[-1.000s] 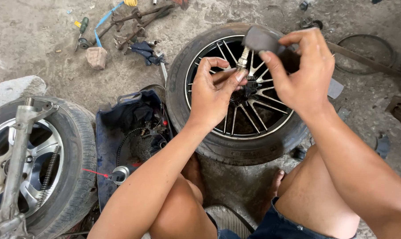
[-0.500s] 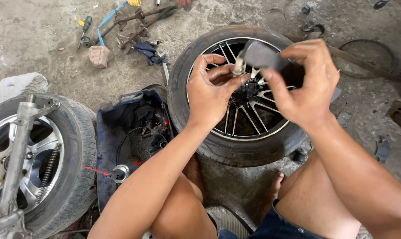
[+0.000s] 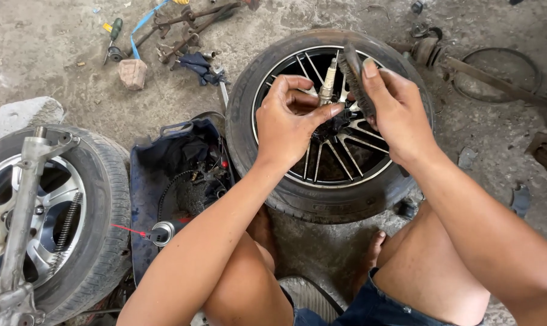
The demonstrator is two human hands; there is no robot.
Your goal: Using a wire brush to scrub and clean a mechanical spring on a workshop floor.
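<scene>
Black-spoked wheel [image 3: 297,187] lies flat on the concrete, under both hands. Right hand [image 3: 394,111] grips a dark brush [image 3: 353,81], touching the spark plug [image 3: 328,84] from the right. Left hand [image 3: 288,124] pinches the plug's base, long axis upright, tip up.

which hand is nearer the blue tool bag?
Left. The left hand holds a spark plug just right of the blue tool bag; the right hand, gripping a brush, is farther right over the wheel.
</scene>
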